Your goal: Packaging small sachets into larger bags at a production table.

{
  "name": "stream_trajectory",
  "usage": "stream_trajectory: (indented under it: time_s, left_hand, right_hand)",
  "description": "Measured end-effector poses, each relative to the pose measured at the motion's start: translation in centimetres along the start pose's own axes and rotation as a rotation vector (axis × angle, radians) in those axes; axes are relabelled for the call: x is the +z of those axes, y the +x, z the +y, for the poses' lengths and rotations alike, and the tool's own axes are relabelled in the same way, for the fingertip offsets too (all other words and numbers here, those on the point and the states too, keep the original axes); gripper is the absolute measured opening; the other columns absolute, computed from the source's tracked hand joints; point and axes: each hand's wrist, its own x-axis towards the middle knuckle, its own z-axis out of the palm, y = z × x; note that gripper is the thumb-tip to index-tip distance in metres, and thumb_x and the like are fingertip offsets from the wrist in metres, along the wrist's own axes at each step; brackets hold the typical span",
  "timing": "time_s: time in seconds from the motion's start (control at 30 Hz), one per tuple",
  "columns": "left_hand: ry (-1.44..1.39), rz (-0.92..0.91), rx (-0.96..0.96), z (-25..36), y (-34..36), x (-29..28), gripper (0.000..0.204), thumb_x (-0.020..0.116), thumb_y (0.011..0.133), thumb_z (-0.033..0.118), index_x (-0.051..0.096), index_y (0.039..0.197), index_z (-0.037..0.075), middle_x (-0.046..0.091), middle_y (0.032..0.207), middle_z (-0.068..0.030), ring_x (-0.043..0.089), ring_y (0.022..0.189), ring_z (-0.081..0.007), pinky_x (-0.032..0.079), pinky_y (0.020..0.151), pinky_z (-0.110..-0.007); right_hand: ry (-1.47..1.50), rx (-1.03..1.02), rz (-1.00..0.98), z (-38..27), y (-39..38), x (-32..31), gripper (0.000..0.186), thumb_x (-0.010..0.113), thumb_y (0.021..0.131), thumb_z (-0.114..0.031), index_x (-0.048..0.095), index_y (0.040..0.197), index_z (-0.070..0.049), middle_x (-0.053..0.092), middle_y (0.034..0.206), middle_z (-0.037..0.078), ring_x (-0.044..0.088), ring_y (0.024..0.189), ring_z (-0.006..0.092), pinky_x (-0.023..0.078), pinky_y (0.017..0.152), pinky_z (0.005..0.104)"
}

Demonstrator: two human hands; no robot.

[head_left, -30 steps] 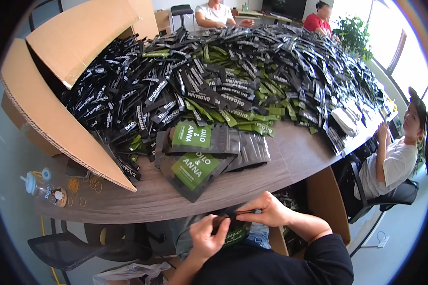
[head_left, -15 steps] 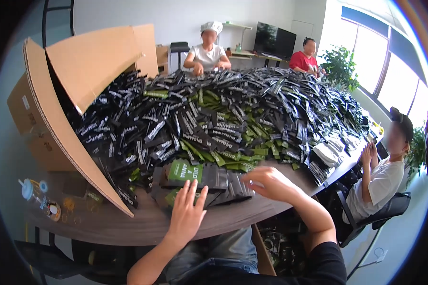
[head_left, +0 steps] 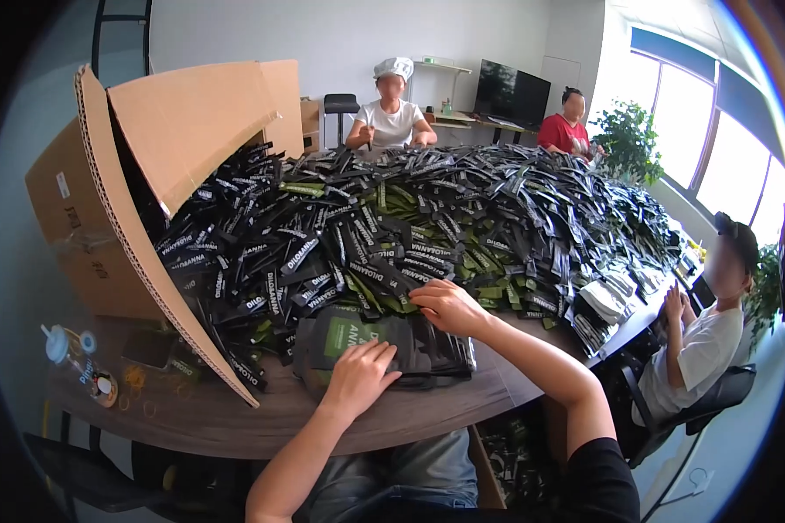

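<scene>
Atop the dark pouch (head_left: 329,338), left hand (head_left: 358,377) flat; right hand (head_left: 449,307) at sachets (head_left: 382,277), grip unclear; pouch likely light, slick, best pinched by edges.

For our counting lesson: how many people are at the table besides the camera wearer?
3: a pale-capped person behind the pile, a red-shirted person farther right near the plant, and a black-capped person seated at right. Others may be hidden by the box.
</scene>
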Motion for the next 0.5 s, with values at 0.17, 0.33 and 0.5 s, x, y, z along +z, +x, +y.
stream_trajectory:
  time_s: [0.17, 0.33, 0.5]
  left_hand:
    - [-0.053, 0.095, 0.049, -0.4, -0.4, 0.5, 0.037, 0.065, 0.081, 0.031, 0.065, 0.104, 0.002, 0.064, 0.111, -0.0102, 0.055, 0.111, -0.0238, 0.043, 0.093, -0.036]
    - [-0.135, 0.199, 0.029, 0.2, 0.8, 1.3, 0.029, 0.062, 0.084, 0.025, 0.064, 0.101, 0.002, 0.066, 0.096, -0.0139, 0.062, 0.096, -0.0277, 0.047, 0.085, -0.038]
    - [-0.085, 0.134, -0.175, 0.0, 0.0, -0.1, 0.019, 0.058, 0.080, 0.011, 0.062, 0.096, 0.002, 0.066, 0.085, -0.0146, 0.063, 0.078, -0.0300, 0.047, 0.076, -0.039]
  right_hand:
    - [0.128, 0.356, 0.081, 0.1, 3.4, 1.5, 0.028, 0.065, 0.076, -0.012, 0.058, 0.101, 0.000, 0.061, 0.098, 0.015, 0.059, 0.091, 0.0314, 0.047, 0.080, 0.0375]
    - [-0.015, 0.551, -0.053, 4.1, 5.1, 4.7, 0.034, 0.066, 0.069, -0.017, 0.058, 0.098, -0.001, 0.065, 0.084, 0.018, 0.062, 0.082, 0.0391, 0.050, 0.074, 0.0454]
    - [0.046, 0.515, -0.059, 3.0, 5.5, 0.7, 0.024, 0.064, 0.071, -0.016, 0.060, 0.089, 0.000, 0.065, 0.085, 0.020, 0.063, 0.084, 0.0358, 0.049, 0.074, 0.0439]
